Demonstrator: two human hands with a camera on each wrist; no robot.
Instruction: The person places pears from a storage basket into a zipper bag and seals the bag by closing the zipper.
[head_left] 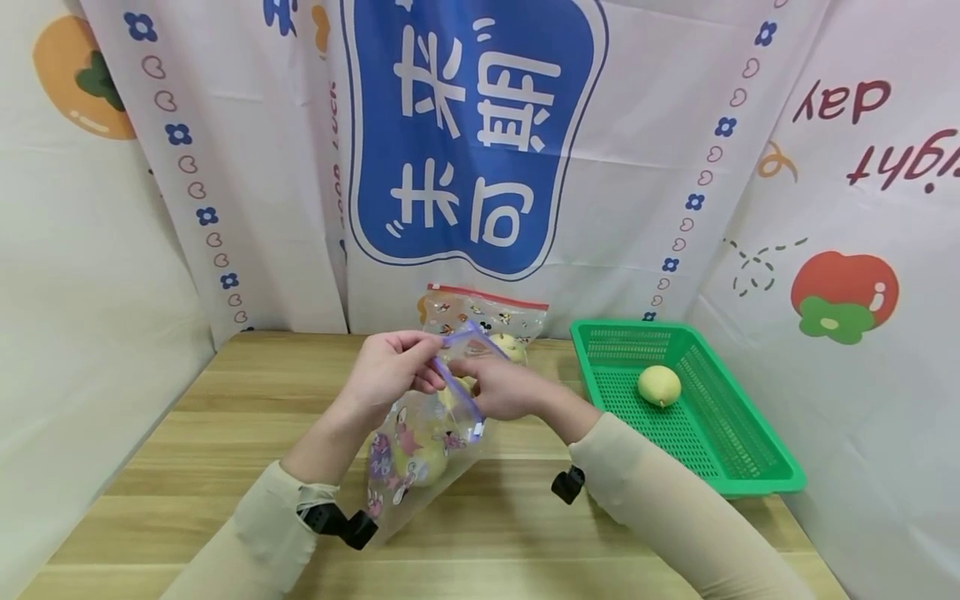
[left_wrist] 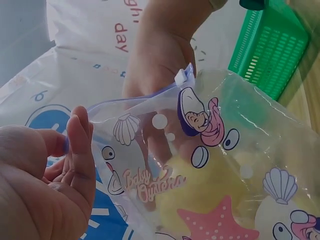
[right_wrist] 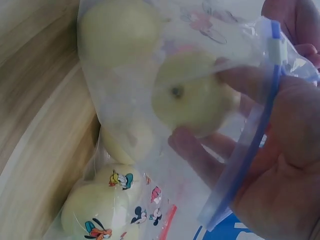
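A clear zip bag (head_left: 390, 492) with purple edging and printed cartoon sea figures hangs in front of me, its mouth spread. My left hand (head_left: 386, 367) pinches the purple rim between thumb and fingers. Through that mouth reaches my right hand (head_left: 510, 387), its fingers inside the bag. In the right wrist view those fingers (right_wrist: 200, 157) grip a pale yellow pear (right_wrist: 195, 95) from both sides. Lower in the same bag lies another pear (right_wrist: 120, 35). The white slider (left_wrist: 181, 77) sits at one end of the purple zip.
Behind stands a second clear bag (head_left: 487, 312) with a red zip and several pears inside. At the right, a green plastic basket (head_left: 757, 483) holds one pear (head_left: 660, 385). Printed cloth (head_left: 637, 167) hangs around the wooden table (head_left: 247, 417). Black wrist cameras (head_left: 567, 484) are strapped to both wrists.
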